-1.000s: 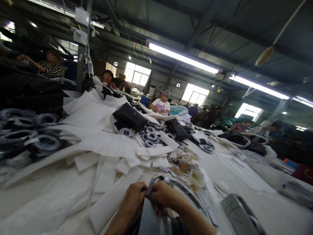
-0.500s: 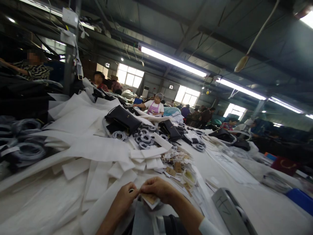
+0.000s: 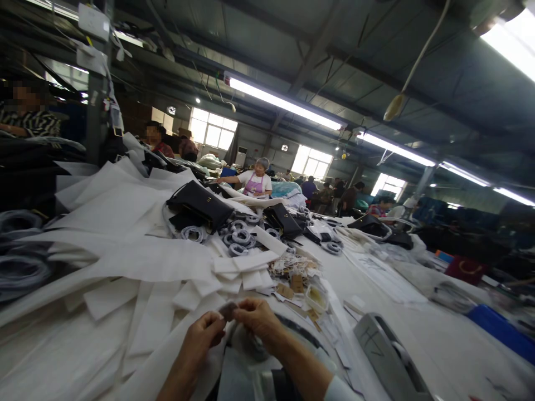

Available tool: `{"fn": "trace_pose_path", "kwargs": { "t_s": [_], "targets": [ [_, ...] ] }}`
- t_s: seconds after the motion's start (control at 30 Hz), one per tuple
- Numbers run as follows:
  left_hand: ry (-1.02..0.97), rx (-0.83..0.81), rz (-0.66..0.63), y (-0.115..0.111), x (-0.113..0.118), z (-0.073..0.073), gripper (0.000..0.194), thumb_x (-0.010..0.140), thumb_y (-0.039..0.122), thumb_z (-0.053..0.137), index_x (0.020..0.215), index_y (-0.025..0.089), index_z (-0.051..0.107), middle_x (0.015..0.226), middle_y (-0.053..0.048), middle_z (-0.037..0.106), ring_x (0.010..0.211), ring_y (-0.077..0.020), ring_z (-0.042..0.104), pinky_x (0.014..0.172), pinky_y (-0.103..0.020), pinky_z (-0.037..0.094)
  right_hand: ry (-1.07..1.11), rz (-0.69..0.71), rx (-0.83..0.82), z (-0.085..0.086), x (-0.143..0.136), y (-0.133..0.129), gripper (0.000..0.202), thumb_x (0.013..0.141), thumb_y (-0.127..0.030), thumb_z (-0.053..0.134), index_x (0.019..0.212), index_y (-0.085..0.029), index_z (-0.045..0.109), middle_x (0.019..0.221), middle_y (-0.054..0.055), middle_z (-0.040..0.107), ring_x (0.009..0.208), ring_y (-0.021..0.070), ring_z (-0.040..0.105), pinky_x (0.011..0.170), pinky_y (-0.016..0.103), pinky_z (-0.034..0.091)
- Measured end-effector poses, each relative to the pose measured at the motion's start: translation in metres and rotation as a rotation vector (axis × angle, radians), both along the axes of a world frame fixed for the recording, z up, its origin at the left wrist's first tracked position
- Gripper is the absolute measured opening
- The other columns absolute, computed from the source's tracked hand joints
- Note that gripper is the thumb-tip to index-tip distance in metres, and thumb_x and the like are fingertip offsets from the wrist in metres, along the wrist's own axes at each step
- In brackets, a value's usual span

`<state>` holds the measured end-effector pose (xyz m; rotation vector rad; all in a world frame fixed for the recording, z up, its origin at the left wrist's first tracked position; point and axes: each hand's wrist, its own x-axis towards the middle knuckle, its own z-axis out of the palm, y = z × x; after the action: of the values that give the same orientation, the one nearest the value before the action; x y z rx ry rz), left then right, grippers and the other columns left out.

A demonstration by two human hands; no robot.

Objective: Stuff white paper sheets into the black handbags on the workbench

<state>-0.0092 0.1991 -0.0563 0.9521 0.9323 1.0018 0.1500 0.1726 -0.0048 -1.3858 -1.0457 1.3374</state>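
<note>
My left hand point(image 3: 207, 332) and my right hand point(image 3: 258, 322) meet low in the middle of the head view, fingertips pinched. Between them is a small grey-brown piece point(image 3: 228, 311), flat-looking and slightly blurred; its exact kind does not show. Both hands appear to grip it, one at each side. Just below lies a grey, plastic-wrapped bundle point(image 3: 240, 365) with dark parts, partly covered by my right forearm. Beyond my fingers, brown paper tags point(image 3: 297, 283) and a heap of tags with strings point(image 3: 292, 264) lie on the table, beside a small clear tub point(image 3: 316, 298).
White paper sheets point(image 3: 137, 256) spread over the left side. Black handbags point(image 3: 200, 205) and coiled, wrapped straps point(image 3: 241, 236) lie farther back. A grey plastic device point(image 3: 387, 356) stands on the right of the white table point(image 3: 443, 340). A co-worker in a pink apron point(image 3: 256, 184) is across the table.
The brown-and-white card seen hanging under my right hand no longer shows there. A grey-brown piece now appears between my fingertips, and both hands have shifted slightly left in view.
</note>
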Motion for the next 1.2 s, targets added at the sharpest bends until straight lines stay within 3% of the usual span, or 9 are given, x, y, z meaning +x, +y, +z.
{"fn": "trace_pose_path", "kwargs": {
  "t_s": [0.17,0.27,0.53,0.6,0.7,0.83,0.93,1.07,1.2],
  "targets": [
    [-0.019,-0.056,0.079,-0.004,-0.003,0.005,0.055,0.047,0.06,0.083,0.067,0.018,0.053,0.053,0.005,0.048,0.048,-0.0097,0.044,0.046,-0.02,0.031,0.021,0.066,-0.046,-0.004,0.007,0.001,0.058,0.051,-0.062,0.085,0.076,-0.018,0.057,0.045,-0.01,0.047,0.037,0.006,0.038,0.036,0.018,0.022],
    [-0.048,-0.073,0.114,-0.006,-0.006,0.013,0.058,0.043,0.062,0.084,0.066,0.018,0.053,0.054,0.007,0.045,0.044,-0.0066,0.035,0.04,-0.018,0.022,0.05,0.121,-0.072,-0.004,0.003,0.0,0.065,0.045,-0.065,0.085,0.078,-0.019,0.054,0.05,-0.008,0.052,0.039,0.0081,0.046,0.036,0.018,0.03],
    [0.098,0.008,0.096,-0.006,-0.007,0.013,0.056,0.052,0.065,0.079,0.077,0.017,0.066,0.048,0.009,0.038,0.04,-0.0095,0.035,0.039,-0.02,0.025,-0.189,0.244,-0.112,0.003,-0.002,0.007,0.034,0.053,-0.036,0.086,0.068,-0.016,0.064,0.05,-0.004,0.06,0.039,0.0093,0.051,0.036,0.02,0.042],
    [0.179,0.101,0.111,-0.004,-0.007,0.011,0.054,0.054,0.065,0.078,0.076,0.017,0.069,0.052,0.005,0.047,0.044,-0.0131,0.044,0.042,-0.023,0.033,-0.273,0.243,-0.109,0.002,-0.006,0.009,0.028,0.058,-0.032,0.084,0.068,-0.016,0.063,0.047,-0.005,0.059,0.039,0.0095,0.052,0.037,0.019,0.043],
    [0.285,0.376,0.13,-0.004,-0.005,0.012,0.044,0.059,0.063,0.075,0.065,0.019,0.071,0.084,-0.007,0.067,0.076,-0.0241,0.063,0.062,-0.029,0.051,-0.283,0.162,-0.113,0.001,-0.014,0.01,0.032,0.058,-0.025,0.085,0.08,-0.018,0.063,0.047,-0.009,0.058,0.037,0.0104,0.053,0.036,0.019,0.045],
    [0.403,0.567,0.086,-0.013,-0.003,0.02,0.041,0.071,0.062,0.066,0.068,0.022,0.073,0.107,-0.01,0.068,0.082,-0.0262,0.066,0.068,-0.033,0.054,-0.247,0.118,-0.169,0.001,-0.02,0.012,0.02,0.065,-0.02,0.079,0.075,-0.015,0.063,0.046,-0.005,0.059,0.035,0.0125,0.053,0.035,0.022,0.046],
    [0.421,0.515,0.06,-0.019,-0.001,0.027,0.045,0.076,0.061,0.059,0.089,0.021,0.074,0.116,-0.011,0.067,0.07,-0.0224,0.066,0.064,-0.034,0.055,-0.229,0.072,-0.17,0.002,-0.02,0.011,0.019,0.072,-0.024,0.074,0.067,-0.016,0.058,0.044,-0.004,0.057,0.037,0.0124,0.055,0.038,0.022,0.049],
    [0.421,0.202,-0.034,-0.023,0.0,0.035,0.057,0.073,0.051,0.059,0.116,0.014,0.062,0.104,-0.013,0.07,0.055,-0.0202,0.065,0.046,-0.029,0.048,-0.189,0.041,-0.141,0.006,-0.019,0.002,0.012,0.079,-0.024,0.066,0.074,-0.017,0.058,0.05,-0.005,0.058,0.043,0.0108,0.058,0.046,0.023,0.053],
    [0.373,0.132,-0.064,-0.019,-0.007,0.037,0.033,0.072,0.045,0.061,0.085,0.014,0.066,0.075,-0.007,0.068,0.061,-0.0226,0.066,0.044,-0.025,0.043,-0.152,0.12,-0.107,0.01,-0.007,-0.006,0.01,0.072,-0.017,0.068,0.081,-0.016,0.066,0.064,-0.003,0.064,0.051,0.009,0.058,0.045,0.018,0.049]
  ]
}}
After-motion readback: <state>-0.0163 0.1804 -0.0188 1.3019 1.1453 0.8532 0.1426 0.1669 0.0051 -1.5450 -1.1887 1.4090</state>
